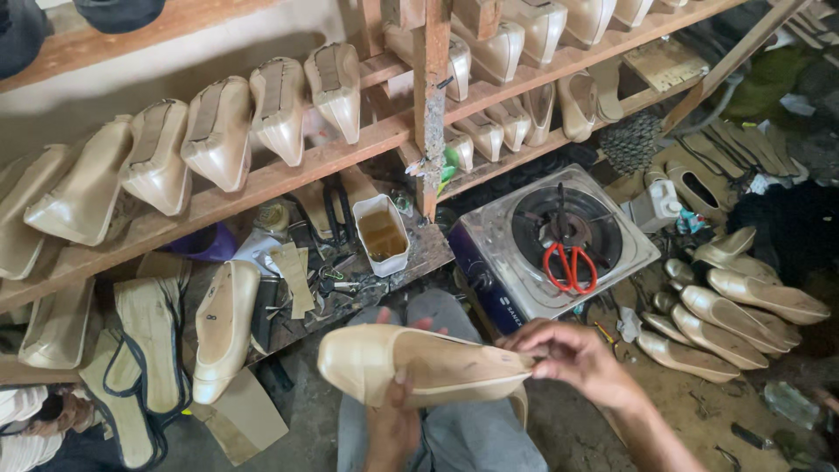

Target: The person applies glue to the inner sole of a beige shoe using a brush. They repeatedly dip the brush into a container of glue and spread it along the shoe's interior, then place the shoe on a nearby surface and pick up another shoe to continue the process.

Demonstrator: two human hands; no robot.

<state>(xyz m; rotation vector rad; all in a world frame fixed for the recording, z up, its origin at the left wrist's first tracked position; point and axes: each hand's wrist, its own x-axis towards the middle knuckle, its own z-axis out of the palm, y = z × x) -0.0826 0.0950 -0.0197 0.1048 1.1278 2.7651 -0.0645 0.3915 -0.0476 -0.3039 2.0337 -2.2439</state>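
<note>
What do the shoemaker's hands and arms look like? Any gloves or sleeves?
No gloves. Both the left hand and the right hand are bare, and no rings or watch show. The right forearm is bare too, with no sleeve in view. Little of the left arm shows, so I cannot tell about a sleeve there. Grey trousers cover the knees underneath.

Bare forearms without sleeves, no gloves or rings, and grey trousers point(454, 437) over the knees.

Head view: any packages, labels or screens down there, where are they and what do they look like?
Printed label: front face of the silver single-burner stove, small pale lettering on a dark blue panel.
White plastic tub: on the bench under the shelf, rectangular, open, brownish liquid inside.
No screens or signs in view.
</note>
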